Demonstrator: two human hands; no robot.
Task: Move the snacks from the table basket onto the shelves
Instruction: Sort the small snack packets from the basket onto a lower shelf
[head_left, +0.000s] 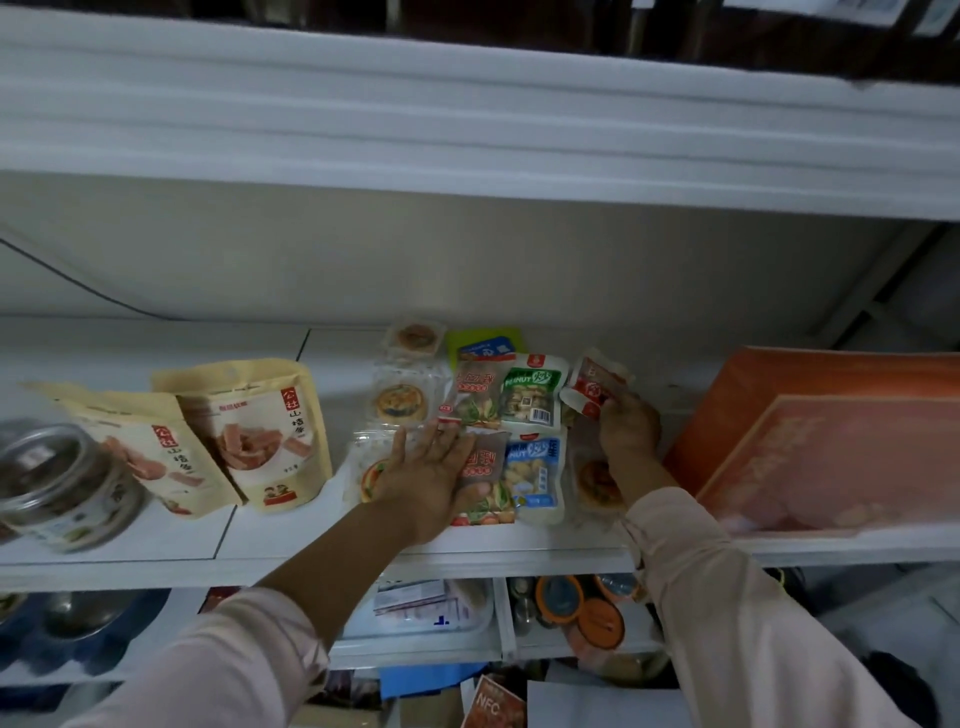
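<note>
Small snack packets lie in rows on the white shelf (156, 540). My left hand (431, 478) rests flat, fingers spread, across a clear pastry pack (363, 467) and a brown nut packet (483, 467). My right hand (626, 431) holds a small red-and-white packet (595, 387) at the right end of the rows. Green and blue peanut packets (532, 395) lie between the hands. Another round pastry pack (597, 483) sits partly hidden under my right wrist. The table basket is not in view.
Two yellow standing pouches (260, 431) and a clear jar (57, 483) stand at the left of the shelf. A large orange box (821, 441) fills the right side. An upper shelf board (467, 130) hangs overhead. Bins and jars sit on lower shelves.
</note>
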